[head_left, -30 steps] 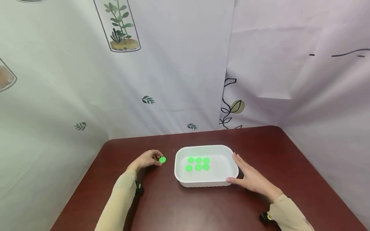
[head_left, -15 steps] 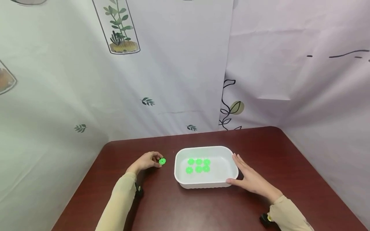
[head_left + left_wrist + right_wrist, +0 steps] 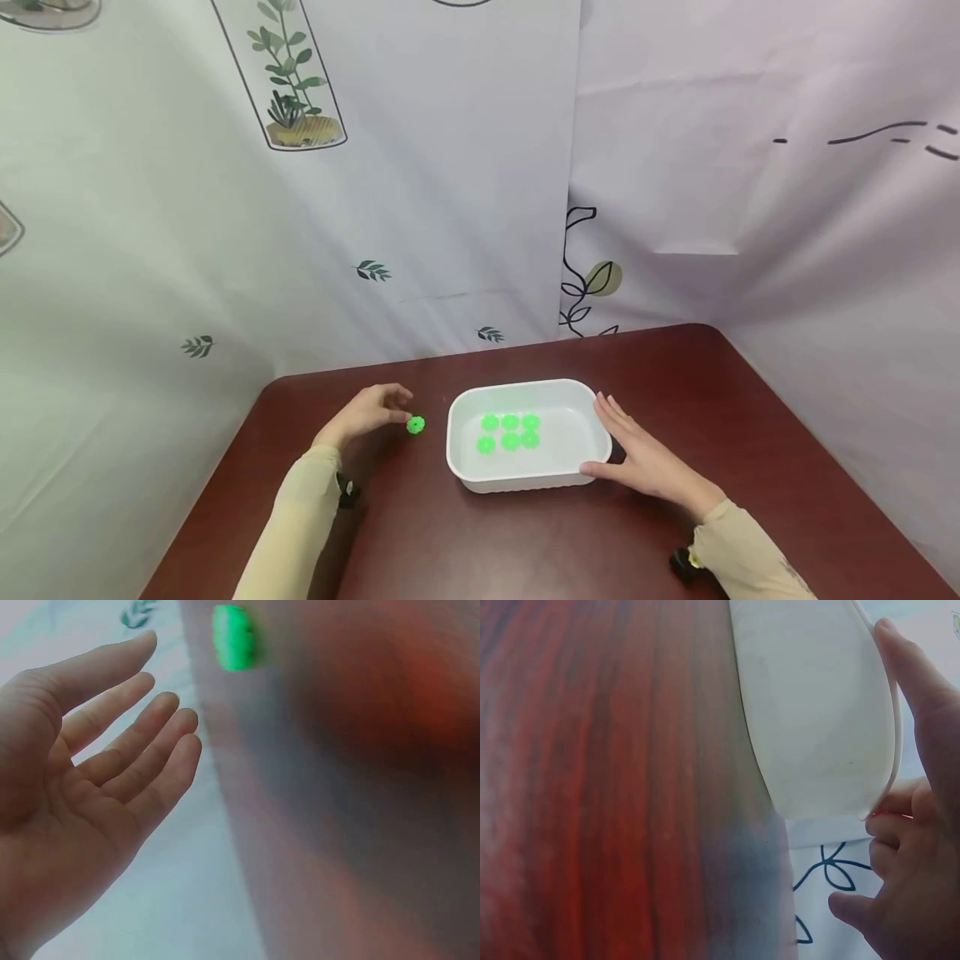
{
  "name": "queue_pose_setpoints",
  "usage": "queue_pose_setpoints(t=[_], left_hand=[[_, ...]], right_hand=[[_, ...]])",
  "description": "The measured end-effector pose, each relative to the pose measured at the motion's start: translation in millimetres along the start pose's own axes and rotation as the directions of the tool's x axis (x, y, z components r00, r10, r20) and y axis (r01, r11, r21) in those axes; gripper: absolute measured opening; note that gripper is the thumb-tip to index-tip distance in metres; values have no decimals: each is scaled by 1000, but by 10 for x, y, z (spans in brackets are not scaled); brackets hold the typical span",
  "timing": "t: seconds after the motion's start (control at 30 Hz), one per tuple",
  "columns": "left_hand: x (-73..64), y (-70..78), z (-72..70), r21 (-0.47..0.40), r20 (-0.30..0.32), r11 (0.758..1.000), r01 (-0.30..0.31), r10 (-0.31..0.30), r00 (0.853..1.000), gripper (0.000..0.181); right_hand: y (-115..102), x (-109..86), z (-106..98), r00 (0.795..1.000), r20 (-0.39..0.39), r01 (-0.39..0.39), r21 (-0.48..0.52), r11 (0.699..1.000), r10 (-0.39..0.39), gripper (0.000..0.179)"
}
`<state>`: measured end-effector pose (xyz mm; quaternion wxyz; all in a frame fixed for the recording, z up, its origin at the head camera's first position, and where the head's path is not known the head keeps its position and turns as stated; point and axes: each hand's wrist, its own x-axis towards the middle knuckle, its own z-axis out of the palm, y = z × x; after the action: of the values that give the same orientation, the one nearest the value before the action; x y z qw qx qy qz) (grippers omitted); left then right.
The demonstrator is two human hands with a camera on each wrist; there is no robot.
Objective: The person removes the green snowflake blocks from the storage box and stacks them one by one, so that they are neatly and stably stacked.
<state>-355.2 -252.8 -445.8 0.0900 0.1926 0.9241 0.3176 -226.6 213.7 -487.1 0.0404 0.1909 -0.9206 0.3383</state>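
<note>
A green scalloped disc (image 3: pixel 416 425) with a small centre hole is on the dark red table, left of a white rectangular basin (image 3: pixel 525 480). My left hand (image 3: pixel 372 410) hovers beside that disc, its thumb tip close to it in the head view. In the left wrist view the fingers are parted and nothing lies between them; the disc (image 3: pixel 234 637) shows apart from them. Several matching green discs (image 3: pixel 510 441) lie in two rows on the basin floor. My right hand (image 3: pixel 647 458) holds the basin's right end, thumb at the front rim, fingers along the side.
The reddish-brown tabletop (image 3: pixel 480 550) has rounded far corners. A pale printed cloth (image 3: pixel 450 208) hangs behind the table and along both sides. Dark wrist devices (image 3: pixel 348 492) sit at both cuffs.
My left thumb and fingers have parted and drawn back from the green disc they held, leaving it on the table. The right hand stays at the basin. The head view has shifted slightly.
</note>
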Motion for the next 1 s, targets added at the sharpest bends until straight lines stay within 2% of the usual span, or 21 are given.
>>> queue_pose_setpoints(t=[0.2,0.43,0.67,0.8,1.0], left_hand=[[177,284,-115,30,-53,995,-94,95,994,34],[425,775,-57,1,-48,976,-216,216,975,31],[554,1217,81,43,37,957,-286,285,958,34],[620,1419,156,97,93,930,-355,347,933,35],[692,1670,282,131,194,904,-406,379,905,35]], right_hand=[[-20,10,17,1000,0,5,-9,1000,-5,110],[-36,-8,6,1000,-12,1,-18,1000,-1,109],[-33,-20,20,1000,-6,-8,-23,1000,8,111],[-20,-31,40,1000,-5,-8,-25,1000,8,111],[-23,-26,28,1000,-11,0,-28,1000,0,110]])
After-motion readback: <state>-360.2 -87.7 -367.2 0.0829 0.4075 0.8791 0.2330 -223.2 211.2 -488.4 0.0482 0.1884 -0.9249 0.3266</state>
